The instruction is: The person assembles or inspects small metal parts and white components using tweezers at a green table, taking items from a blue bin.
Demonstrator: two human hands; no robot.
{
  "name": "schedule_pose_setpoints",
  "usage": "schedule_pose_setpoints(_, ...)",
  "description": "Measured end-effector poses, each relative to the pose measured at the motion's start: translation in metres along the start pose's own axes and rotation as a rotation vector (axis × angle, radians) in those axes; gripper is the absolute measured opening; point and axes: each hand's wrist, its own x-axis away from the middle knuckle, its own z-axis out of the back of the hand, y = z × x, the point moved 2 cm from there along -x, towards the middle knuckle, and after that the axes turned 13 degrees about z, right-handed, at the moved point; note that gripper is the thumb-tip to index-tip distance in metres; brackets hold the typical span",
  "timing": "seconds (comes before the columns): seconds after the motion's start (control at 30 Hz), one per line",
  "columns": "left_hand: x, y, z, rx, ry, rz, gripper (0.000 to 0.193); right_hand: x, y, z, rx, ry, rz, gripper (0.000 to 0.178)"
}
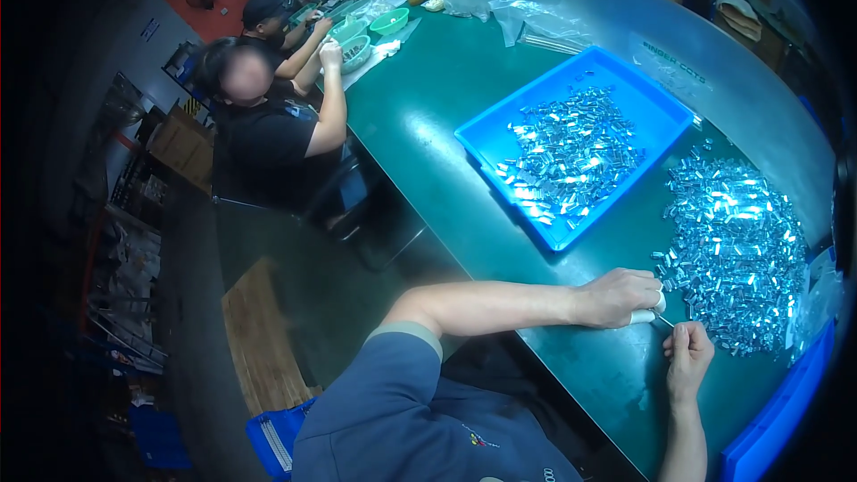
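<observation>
My left hand (622, 298) reaches across the green-topped table with its fingers closed. White covers sit on some of its fingertips. What it pinches is too small to make out. Just to its right, my right hand (689, 359) pinches a thin metal rod (662, 319) that points toward the left fingers. Beyond both hands spreads a heap of small shiny metal pieces (736, 245), lying loose on the table. A blue tray (488, 129) farther off holds many more of these metal pieces (576, 152).
Two people in dark tops sit along the table's far left side, near green bowls (390, 20). Clear plastic bags (536, 16) lie at the back. Another blue tray's edge (777, 424) stands at the right. A wooden bench (268, 339) is at the lower left.
</observation>
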Motion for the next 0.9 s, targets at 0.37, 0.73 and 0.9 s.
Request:
schedule_pose_setpoints(0.37,-0.001,0.007,-0.004,0.048,-0.019,-0.021,0.016,0.0,-0.007,-0.007,0.034,-0.074,-0.019,0.037)
schedule_pose_setpoints(0.73,0.001,0.0,-0.008,0.1,-0.046,0.081,0.019,0.002,-0.009,-0.013,-0.026,-0.061,-0.011,0.025)
schedule_pose_setpoints(0.9,0.001,0.0,-0.008,0.101,-0.057,0.088,0.019,0.001,-0.011,-0.01,0.059,0.016,0.085,0.012)
